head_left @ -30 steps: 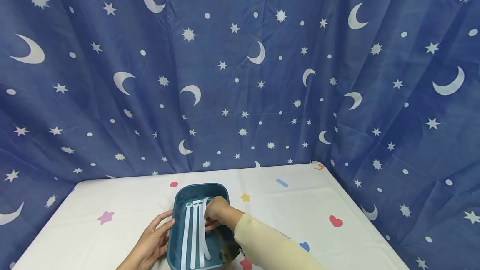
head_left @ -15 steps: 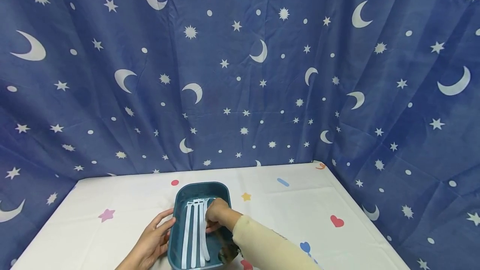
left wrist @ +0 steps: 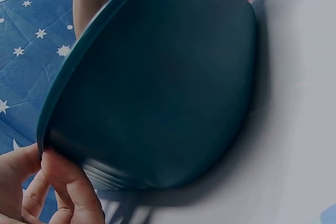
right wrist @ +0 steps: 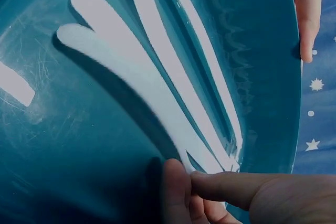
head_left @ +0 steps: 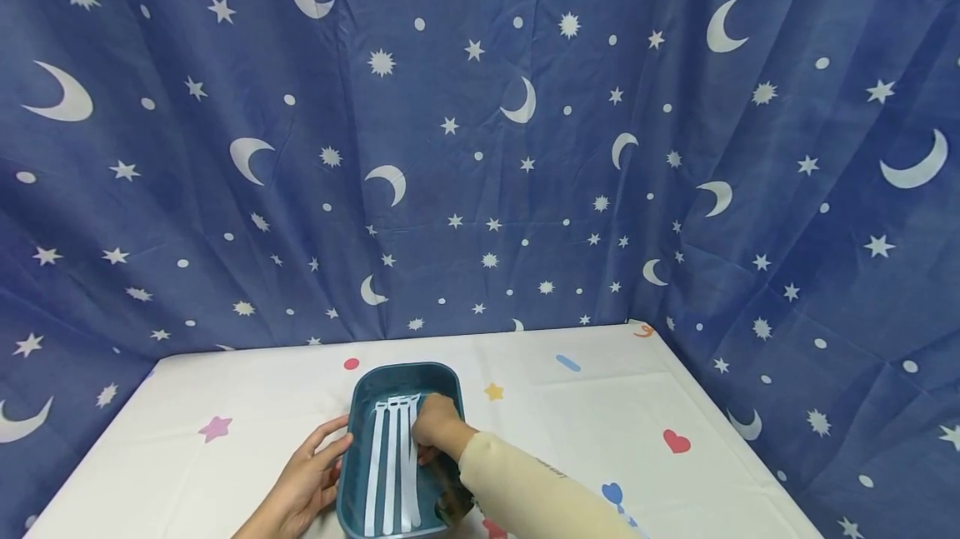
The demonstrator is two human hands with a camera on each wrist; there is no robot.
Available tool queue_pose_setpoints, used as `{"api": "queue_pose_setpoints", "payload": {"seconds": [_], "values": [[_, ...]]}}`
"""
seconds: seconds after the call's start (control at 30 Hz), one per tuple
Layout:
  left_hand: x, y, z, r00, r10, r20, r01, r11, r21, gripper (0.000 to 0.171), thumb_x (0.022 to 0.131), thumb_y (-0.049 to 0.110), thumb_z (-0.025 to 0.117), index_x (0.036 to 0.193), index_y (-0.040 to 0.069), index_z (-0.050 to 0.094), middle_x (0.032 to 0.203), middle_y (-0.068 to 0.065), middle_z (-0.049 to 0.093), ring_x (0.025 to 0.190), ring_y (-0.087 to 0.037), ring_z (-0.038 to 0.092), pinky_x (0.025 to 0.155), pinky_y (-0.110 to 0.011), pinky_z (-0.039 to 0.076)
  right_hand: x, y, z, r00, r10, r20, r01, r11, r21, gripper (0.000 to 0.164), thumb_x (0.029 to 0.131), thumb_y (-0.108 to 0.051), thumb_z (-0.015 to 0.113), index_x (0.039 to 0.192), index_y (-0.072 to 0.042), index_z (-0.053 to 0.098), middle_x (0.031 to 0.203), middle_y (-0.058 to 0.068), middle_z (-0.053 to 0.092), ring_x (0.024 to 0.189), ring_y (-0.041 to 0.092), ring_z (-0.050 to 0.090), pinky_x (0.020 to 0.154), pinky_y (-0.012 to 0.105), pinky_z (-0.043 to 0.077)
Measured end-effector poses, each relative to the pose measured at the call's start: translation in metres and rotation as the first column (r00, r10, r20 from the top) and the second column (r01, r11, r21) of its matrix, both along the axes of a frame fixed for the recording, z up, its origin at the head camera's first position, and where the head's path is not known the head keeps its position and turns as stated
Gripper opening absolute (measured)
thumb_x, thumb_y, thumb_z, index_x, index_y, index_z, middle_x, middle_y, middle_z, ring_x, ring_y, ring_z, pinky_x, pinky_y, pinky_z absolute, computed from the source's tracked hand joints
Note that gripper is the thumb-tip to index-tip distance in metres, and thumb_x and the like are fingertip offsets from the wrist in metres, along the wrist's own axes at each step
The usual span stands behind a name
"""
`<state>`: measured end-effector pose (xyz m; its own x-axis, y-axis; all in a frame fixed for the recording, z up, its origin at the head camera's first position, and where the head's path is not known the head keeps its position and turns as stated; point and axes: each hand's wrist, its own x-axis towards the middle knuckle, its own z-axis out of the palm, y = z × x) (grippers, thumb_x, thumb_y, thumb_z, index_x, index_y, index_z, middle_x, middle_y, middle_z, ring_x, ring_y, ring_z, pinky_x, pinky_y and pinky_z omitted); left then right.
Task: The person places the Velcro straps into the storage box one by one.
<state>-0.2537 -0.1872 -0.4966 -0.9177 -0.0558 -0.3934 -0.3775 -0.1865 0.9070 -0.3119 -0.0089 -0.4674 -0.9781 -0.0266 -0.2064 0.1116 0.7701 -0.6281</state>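
A deep teal plastic bin (head_left: 408, 366) stands at the front of the table, in the head view. Inside it, several flat white straps (head_left: 372, 472) lie side by side lengthwise, their slotted heads at the far end. My right hand (head_left: 438, 431) reaches into the bin; in the right wrist view thumb and forefinger pinch the rightmost white strap (right wrist: 131, 82) close to its head. That strap partly overlaps its neighbour. My left hand (head_left: 303, 472) holds the bin's left rim, and the left wrist view shows its thumb and fingers (left wrist: 73, 179) at the rim edge. The right fingertips are hidden in the head view.
A white tablecloth (head_left: 570, 439) with coloured shapes covers the table. Behind it and on both sides hangs a blue curtain (head_left: 465, 181) with moons and stars. My right sleeve (head_left: 532, 485) crosses the bin's right rim.
The rightmost strap's head end, loose and slanting a second ago, now lies closer alongside the others under my right hand. My left hand keeps its place at the rim.
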Motion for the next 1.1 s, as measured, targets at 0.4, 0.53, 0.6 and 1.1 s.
{"api": "queue_pose_setpoints", "payload": {"seconds": [0.4,0.53,0.6,1.1], "values": [[0.002,0.001,0.001,1.0,-0.003,-0.008,0.003,1.0,-0.002,0.058,0.098,0.028,0.06,0.148,0.012,0.036,0.086,-0.002,0.063,0.072,-0.008,0.056,0.062,-0.025,0.055,0.003,0.002,0.004,0.999,0.037,-0.035,-0.037,0.999,0.018,0.022,0.071,0.018,0.069,0.058,0.005,0.057,0.047,0.011,0.055,0.042,0.024,0.064,0.041,0.025,0.052],[0.002,0.0,0.002,1.0,-0.003,-0.007,0.003,1.0,-0.009,0.057,0.098,0.027,0.059,0.148,0.011,0.036,0.086,-0.002,0.063,0.072,-0.008,0.055,0.062,-0.025,0.055,0.001,0.002,0.006,0.999,0.046,-0.021,-0.046,0.999,0.014,0.023,0.073,0.017,0.069,0.058,0.004,0.057,0.047,0.011,0.056,0.042,0.024,0.064,0.041,0.025,0.052],[0.003,0.0,0.001,1.0,-0.002,-0.006,0.002,1.0,-0.012,0.057,0.098,0.027,0.06,0.148,0.011,0.037,0.087,-0.002,0.063,0.072,-0.008,0.055,0.062,-0.026,0.055,0.0,0.003,0.008,0.998,0.055,-0.01,-0.055,0.998,0.012,0.021,0.074,0.015,0.07,0.06,0.004,0.058,0.047,0.011,0.056,0.042,0.023,0.064,0.041,0.024,0.052],[0.001,0.002,-0.002,0.999,-0.005,-0.041,-0.005,0.974,-0.229,0.057,0.097,0.032,0.062,0.144,0.008,0.042,0.091,-0.006,0.063,0.07,-0.014,0.056,0.059,-0.029,0.054,0.009,0.048,0.033,0.94,0.315,-0.13,-0.338,0.912,-0.232,0.013,0.083,0.0,0.071,0.085,-0.004,0.059,0.059,0.009,0.06,0.048,0.023,0.062,0.044,0.029,0.053]]}}
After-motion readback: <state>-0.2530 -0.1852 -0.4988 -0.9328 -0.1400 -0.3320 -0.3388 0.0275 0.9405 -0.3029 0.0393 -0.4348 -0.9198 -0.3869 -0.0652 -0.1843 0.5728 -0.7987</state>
